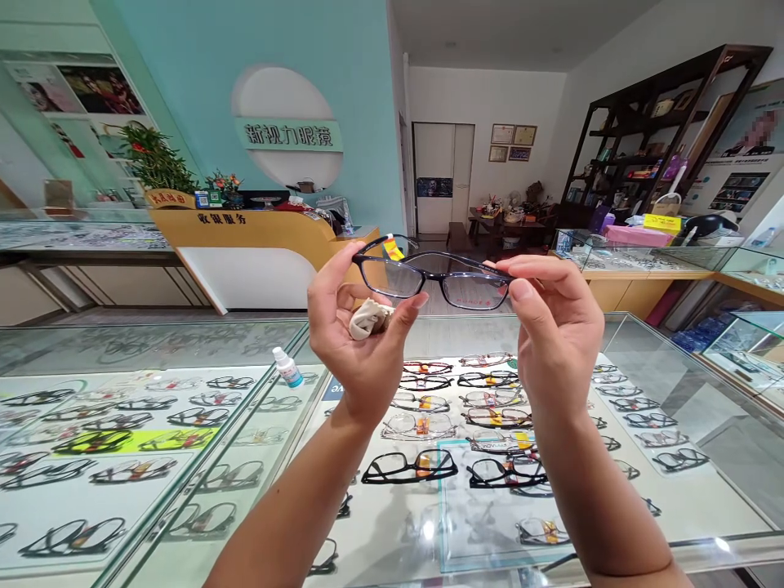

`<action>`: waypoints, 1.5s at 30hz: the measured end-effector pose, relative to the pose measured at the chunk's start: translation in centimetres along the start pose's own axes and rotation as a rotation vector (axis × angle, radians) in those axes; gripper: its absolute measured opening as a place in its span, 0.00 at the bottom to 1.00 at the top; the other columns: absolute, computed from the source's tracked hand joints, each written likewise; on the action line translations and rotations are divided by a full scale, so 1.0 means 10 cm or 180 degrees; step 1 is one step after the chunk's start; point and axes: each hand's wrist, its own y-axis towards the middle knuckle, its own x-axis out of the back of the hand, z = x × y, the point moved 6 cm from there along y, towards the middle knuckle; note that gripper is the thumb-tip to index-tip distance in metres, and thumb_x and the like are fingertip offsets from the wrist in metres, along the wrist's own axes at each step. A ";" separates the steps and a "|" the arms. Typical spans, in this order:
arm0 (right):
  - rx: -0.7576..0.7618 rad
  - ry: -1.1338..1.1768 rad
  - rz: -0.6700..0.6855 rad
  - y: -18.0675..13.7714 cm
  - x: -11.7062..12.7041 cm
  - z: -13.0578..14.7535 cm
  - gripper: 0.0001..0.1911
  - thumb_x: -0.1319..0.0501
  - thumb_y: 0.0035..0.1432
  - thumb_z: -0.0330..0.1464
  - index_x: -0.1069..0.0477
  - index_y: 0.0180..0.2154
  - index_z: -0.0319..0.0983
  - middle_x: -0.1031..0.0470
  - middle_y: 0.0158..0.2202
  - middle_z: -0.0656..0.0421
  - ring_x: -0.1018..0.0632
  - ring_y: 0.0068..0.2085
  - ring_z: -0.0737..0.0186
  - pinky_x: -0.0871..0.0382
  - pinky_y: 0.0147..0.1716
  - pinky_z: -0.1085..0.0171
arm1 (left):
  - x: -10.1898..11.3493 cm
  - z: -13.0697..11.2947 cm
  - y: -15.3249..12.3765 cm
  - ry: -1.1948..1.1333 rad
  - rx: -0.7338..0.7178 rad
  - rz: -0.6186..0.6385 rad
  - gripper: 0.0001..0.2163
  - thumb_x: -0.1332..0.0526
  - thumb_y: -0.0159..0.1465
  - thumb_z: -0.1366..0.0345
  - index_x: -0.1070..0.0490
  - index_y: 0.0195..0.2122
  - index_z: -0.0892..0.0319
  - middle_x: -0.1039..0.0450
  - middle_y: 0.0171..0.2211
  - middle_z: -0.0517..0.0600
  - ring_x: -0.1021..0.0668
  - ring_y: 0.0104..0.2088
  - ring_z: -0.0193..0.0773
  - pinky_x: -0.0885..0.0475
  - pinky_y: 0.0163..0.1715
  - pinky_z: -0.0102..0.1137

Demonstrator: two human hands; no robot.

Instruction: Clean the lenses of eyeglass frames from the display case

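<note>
A pair of dark-framed eyeglasses (434,277) is held up above the glass display case, lenses facing me, with red lettering on the right lens. My left hand (361,343) grips the frame's left end with its fingers and also has a crumpled whitish cloth (368,319) tucked in its palm. At the right hinge, my right hand (557,327) pinches the frame between thumb and fingers. An orange and yellow tag (393,247) hangs at the left temple arm. Below the hands, several eyeglasses (409,466) lie in rows inside the case.
A small white and blue bottle (287,367) stands on the glass counter (245,457) left of my hands. Beyond lies a curved yellow and white reception desk (245,269). Another display case (637,255) stands at the right, with a pink box (638,236) on top.
</note>
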 end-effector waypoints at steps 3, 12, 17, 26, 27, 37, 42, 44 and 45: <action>-0.0132 0.0271 0.0053 0.00 0.00 -0.01 0.02 0.30 0.72 0.35 0.17 0.46 0.47 0.16 0.48 0.57 0.14 0.53 0.55 0.16 0.53 0.56 | -0.02 0.00 0.00 0.0014 0.0053 0.0115 0.34 0.19 0.62 0.44 0.25 0.66 0.43 0.23 0.67 0.55 0.22 0.35 0.36 0.20 0.36 0.38; -0.0216 0.0305 0.0082 0.01 0.02 -0.03 0.03 0.30 0.72 0.37 0.20 0.45 0.46 0.16 0.47 0.56 0.14 0.53 0.54 0.16 0.54 0.52 | -0.07 0.08 0.01 -0.0292 0.0187 0.0366 0.37 0.17 0.61 0.46 0.26 0.68 0.45 0.23 0.67 0.57 0.15 0.40 0.38 0.17 0.41 0.37; -0.0225 0.0190 0.0106 0.01 0.02 -0.05 0.04 0.31 0.73 0.38 0.21 0.46 0.47 0.16 0.48 0.55 0.14 0.54 0.53 0.15 0.55 0.52 | -0.07 0.08 0.02 -0.0384 0.0344 0.0378 0.34 0.17 0.61 0.49 0.25 0.67 0.44 0.22 0.67 0.58 0.14 0.50 0.45 0.14 0.46 0.40; -0.0583 0.0335 -0.0001 0.00 0.04 -0.16 0.04 0.30 0.72 0.37 0.18 0.47 0.46 0.15 0.50 0.56 0.15 0.52 0.55 0.17 0.54 0.53 | -0.09 0.02 0.01 -0.0370 0.0181 0.0339 0.36 0.17 0.61 0.46 0.28 0.66 0.47 0.19 0.60 0.59 0.17 0.64 0.56 0.14 0.50 0.43; -0.0593 0.0298 0.0008 0.00 0.04 -0.17 0.04 0.30 0.72 0.37 0.18 0.47 0.47 0.15 0.49 0.57 0.15 0.52 0.55 0.18 0.54 0.53 | -0.09 0.01 0.01 -0.0354 0.0167 0.0333 0.36 0.17 0.61 0.47 0.28 0.66 0.47 0.19 0.59 0.58 0.16 0.64 0.56 0.14 0.50 0.43; -0.0781 0.0011 0.0071 0.01 0.05 -0.21 0.04 0.32 0.72 0.36 0.18 0.45 0.46 0.13 0.48 0.58 0.16 0.50 0.56 0.21 0.54 0.55 | -0.09 -0.01 0.01 -0.0475 0.0244 0.0450 0.32 0.18 0.64 0.54 0.30 0.65 0.47 0.20 0.56 0.55 0.13 0.57 0.52 0.12 0.49 0.43; -0.0704 -0.0294 0.0173 0.05 0.09 -0.21 0.05 0.32 0.71 0.35 0.17 0.45 0.46 0.13 0.49 0.58 0.16 0.54 0.55 0.23 0.60 0.52 | -0.10 0.00 0.02 -0.0337 0.0230 0.0637 0.37 0.17 0.62 0.51 0.31 0.67 0.50 0.20 0.59 0.57 0.12 0.56 0.52 0.13 0.45 0.39; -0.0630 -0.0417 0.0464 0.08 0.08 -0.19 0.05 0.31 0.71 0.36 0.16 0.46 0.47 0.13 0.51 0.58 0.16 0.57 0.54 0.24 0.63 0.51 | -0.11 -0.02 0.04 -0.0248 0.0292 0.0817 0.36 0.17 0.62 0.50 0.30 0.66 0.52 0.18 0.57 0.58 0.12 0.53 0.51 0.13 0.42 0.38; -0.0615 -0.0434 0.0667 0.08 0.05 -0.18 0.05 0.30 0.71 0.37 0.15 0.46 0.47 0.13 0.52 0.58 0.16 0.58 0.54 0.24 0.64 0.50 | -0.12 -0.04 0.05 -0.0216 0.0335 0.0921 0.35 0.17 0.62 0.50 0.28 0.65 0.52 0.17 0.57 0.59 0.12 0.51 0.50 0.13 0.41 0.38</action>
